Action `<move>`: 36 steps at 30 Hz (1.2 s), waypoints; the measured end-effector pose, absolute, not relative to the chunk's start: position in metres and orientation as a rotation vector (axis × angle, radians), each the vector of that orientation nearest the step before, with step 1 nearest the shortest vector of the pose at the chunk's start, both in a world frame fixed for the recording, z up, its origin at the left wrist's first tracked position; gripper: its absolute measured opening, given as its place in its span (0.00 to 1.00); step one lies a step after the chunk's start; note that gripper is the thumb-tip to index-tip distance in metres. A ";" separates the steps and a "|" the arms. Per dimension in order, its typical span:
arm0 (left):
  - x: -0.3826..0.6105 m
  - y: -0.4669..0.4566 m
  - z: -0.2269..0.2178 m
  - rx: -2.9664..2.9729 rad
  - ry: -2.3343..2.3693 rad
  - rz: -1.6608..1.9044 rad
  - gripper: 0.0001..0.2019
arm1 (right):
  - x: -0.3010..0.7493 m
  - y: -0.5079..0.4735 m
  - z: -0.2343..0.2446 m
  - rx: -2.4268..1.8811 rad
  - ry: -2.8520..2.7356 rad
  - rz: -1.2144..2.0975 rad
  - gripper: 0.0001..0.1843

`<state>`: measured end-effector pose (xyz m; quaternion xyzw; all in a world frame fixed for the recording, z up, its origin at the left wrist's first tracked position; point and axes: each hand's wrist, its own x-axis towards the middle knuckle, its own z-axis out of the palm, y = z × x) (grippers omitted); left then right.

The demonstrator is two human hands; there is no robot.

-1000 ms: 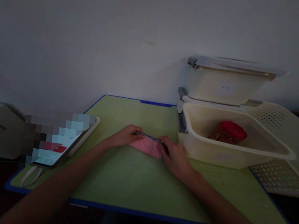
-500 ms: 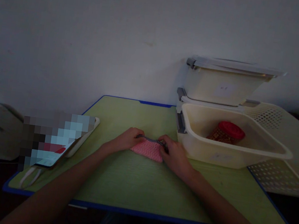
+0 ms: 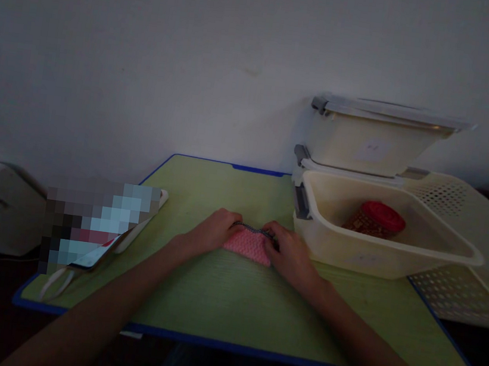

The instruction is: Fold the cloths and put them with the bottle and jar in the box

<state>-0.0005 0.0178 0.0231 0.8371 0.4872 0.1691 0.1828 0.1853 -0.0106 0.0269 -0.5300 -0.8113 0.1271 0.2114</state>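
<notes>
A small pink cloth [image 3: 249, 245] with a bumpy texture and a dark-and-white checked top edge lies at the middle of the green table [image 3: 192, 302]. My left hand [image 3: 217, 227] grips the left end of that edge, its fingertips partly hidden behind the cloth. At the right end, my right hand [image 3: 291, 254] pinches the same edge between thumb and fingers. The edge sags slightly between my hands. I cannot tell whether the cloth is folded or is a pouch.
To the right, an open cream bin [image 3: 351, 258] holds a red-lidded container [image 3: 379, 220]. Behind it stands a lidded cream box [image 3: 371, 142], with a perforated white basket [image 3: 484, 238] beside them. A phone [image 3: 90, 256], partly blurred out, leans on a white stand at left.
The whole view has shifted slightly, so things appear a little further right. Both hands keep their hold on the pink cloth, with barely any change in their pose.
</notes>
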 end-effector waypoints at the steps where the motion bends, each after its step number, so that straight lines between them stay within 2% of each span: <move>1: 0.000 0.017 0.023 2.369 1.374 0.475 0.11 | 0.185 -0.011 0.027 -1.470 -2.258 0.356 0.09; 6: 0.000 0.017 0.022 2.378 1.363 0.475 0.11 | 0.187 -0.009 0.026 -1.459 -2.265 0.371 0.07; 16: -0.003 0.021 0.017 2.449 1.364 0.513 0.09 | 0.187 -0.010 0.027 -1.542 -2.263 0.366 0.11; 24: -0.006 0.029 0.013 2.244 1.382 0.575 0.06 | 0.187 -0.011 0.026 -1.539 -2.341 0.334 0.12; 30: -0.012 0.033 0.012 2.178 1.531 0.550 0.13 | 0.187 -0.013 0.029 -1.549 -2.343 0.344 0.12; 36: -0.015 0.034 0.016 2.201 1.518 0.544 0.11 | 0.188 -0.012 0.026 -1.528 -2.342 0.341 0.12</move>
